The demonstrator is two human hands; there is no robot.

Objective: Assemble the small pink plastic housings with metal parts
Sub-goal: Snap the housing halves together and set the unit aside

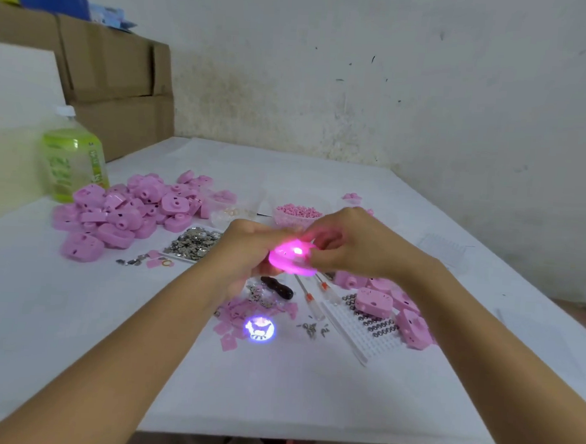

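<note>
Pink plastic, lit from inside, the held housing (291, 257) glows above the middle of the white bench (72, 328). The left hand (245, 249) curls its fingers round its left side, and the right hand (355, 242) pinches its right edge. Smooth, rounded pink housings (124, 211) are heaped toward the far left corner, with shiny metal parts (194, 243) beside them. The label on the green bottle (72, 160) is too blurred to read.

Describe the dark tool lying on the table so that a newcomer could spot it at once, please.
On the white table, look just beneath the glowing pink housing. The dark tool lies there, left of two clear-handled drivers; it alone is glossy, lumpy and blackish-brown.
</note>
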